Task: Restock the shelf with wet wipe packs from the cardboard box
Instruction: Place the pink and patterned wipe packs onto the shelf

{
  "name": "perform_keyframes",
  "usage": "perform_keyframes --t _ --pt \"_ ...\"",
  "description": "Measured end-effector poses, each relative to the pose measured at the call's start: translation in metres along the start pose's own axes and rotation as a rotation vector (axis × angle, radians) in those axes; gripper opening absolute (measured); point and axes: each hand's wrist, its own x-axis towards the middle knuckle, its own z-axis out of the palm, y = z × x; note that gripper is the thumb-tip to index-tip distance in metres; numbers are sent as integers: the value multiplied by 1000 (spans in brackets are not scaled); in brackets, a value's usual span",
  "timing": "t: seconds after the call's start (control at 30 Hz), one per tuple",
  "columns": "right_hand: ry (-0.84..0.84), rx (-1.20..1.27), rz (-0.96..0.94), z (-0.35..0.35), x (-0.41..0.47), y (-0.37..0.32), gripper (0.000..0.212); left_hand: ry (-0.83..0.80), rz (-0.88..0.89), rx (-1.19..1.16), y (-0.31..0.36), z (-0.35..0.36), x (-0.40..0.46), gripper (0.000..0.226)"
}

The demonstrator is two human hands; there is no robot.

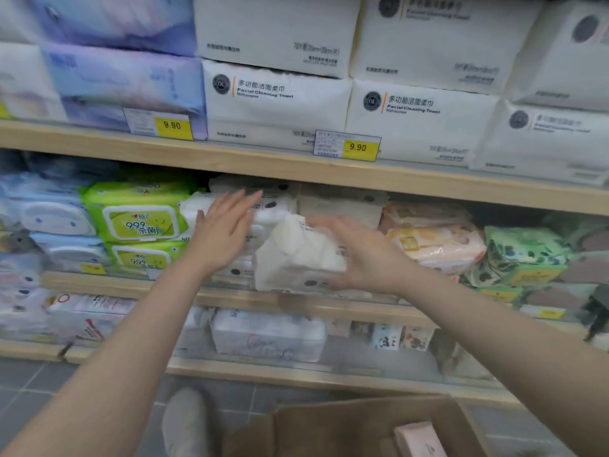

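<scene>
A white wet wipe pack (298, 255) sits tilted at the front of the middle shelf (250, 300), among other white packs (250, 192). My right hand (357, 255) holds this pack from its right side, thumb underneath and fingers over the top. My left hand (222, 230) is flat with straight fingers against the white packs just to the left. The cardboard box (356, 427) stands on the floor at the bottom, with a pink pack (418, 438) inside it.
Green packs (138, 219) and blue packs (56, 219) lie to the left, peach packs (435, 239) and leaf-print packs (524, 255) to the right. Large tissue bundles (276, 100) fill the shelf above. My shoe (184, 420) is beside the box.
</scene>
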Motion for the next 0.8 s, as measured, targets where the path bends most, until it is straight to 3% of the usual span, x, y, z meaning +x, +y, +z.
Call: perform_keyframes --t 0.07,0.13,0.2,0.3,0.4,0.63,0.8 --pt "-36 -183 -69 -4 22 4 94 -155 -12 310 -8 17 13 50" --pt "-65 -316 -95 -9 42 15 88 -141 19 452 -10 29 17 53" --pt "-125 -344 -85 -14 56 31 84 -63 42 466 -11 34 18 53" --pt "-264 -216 -21 -11 68 51 86 -36 50 492 -13 39 18 53" --pt "-299 -96 79 -4 74 61 90 4 68 487 -15 42 14 55" --pt "-238 -26 208 6 79 69 88 -16 57 478 -12 42 9 55" --pt "-175 -139 163 13 73 64 89 -31 46 484 -11 42 9 57"
